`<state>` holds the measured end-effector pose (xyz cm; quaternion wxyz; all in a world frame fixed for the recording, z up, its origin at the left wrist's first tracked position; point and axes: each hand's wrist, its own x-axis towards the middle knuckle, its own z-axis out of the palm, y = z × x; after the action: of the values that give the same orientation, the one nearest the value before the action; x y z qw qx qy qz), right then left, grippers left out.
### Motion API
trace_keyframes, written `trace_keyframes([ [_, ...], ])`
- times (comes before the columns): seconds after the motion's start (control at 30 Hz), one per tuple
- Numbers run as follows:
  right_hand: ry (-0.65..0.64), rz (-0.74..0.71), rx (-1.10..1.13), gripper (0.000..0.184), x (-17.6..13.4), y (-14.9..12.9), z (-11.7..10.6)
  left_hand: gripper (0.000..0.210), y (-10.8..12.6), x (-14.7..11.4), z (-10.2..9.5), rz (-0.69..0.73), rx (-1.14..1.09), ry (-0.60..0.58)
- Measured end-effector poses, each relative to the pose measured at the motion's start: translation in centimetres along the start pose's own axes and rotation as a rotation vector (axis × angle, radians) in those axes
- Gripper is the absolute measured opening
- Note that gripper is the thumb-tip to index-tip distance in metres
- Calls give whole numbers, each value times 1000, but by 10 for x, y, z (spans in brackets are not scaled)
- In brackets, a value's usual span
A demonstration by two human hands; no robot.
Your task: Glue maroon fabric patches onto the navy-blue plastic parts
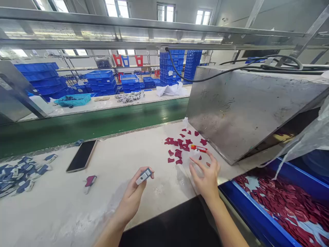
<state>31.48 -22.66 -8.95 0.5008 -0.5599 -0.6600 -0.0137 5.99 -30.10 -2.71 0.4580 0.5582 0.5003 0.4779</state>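
My left hand [135, 192] is closed round a small grey and dark-blue plastic piece [144, 176], raised over the white tabletop. My right hand [207, 175] has its fingers spread, with nothing visible between them. Just beyond its fingertips lies a small red and yellow tube [198, 148]. Around and left of the tube, several dark-red flat pieces [178, 153] are scattered. A grey piece with a dark-red part on it [89, 183] rests alone to the left of my left hand.
A phone [82, 156] lies at the left, beside a pile of grey and blue pieces [22, 175]. A metal box [246, 113] stands at the right. Below it, a blue crate [259, 209] holds many dark-red pieces. A green conveyor belt [115, 116] runs behind the table.
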Motion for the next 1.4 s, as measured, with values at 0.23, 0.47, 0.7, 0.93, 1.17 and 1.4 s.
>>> trace_keyframes([
  [0.23,-255,47,-69,46,-8,19,20,40,-18,-21,12,-137,-165,126],
  [0.47,-241,41,73,46,-11,11,18,42,-21,-23,11,-199,-262,117],
  [0.7,-254,15,298,56,-22,-24,5,40,-16,-25,14,-219,-261,60],
  [0.93,-104,33,614,46,-35,-42,11,44,-40,-15,11,-246,248,122],
  [1.17,-116,121,687,28,-38,-51,11,43,-62,-14,13,-183,707,153],
  [1.4,-179,89,611,21,-36,-67,23,26,-66,-19,15,-127,708,233],
])
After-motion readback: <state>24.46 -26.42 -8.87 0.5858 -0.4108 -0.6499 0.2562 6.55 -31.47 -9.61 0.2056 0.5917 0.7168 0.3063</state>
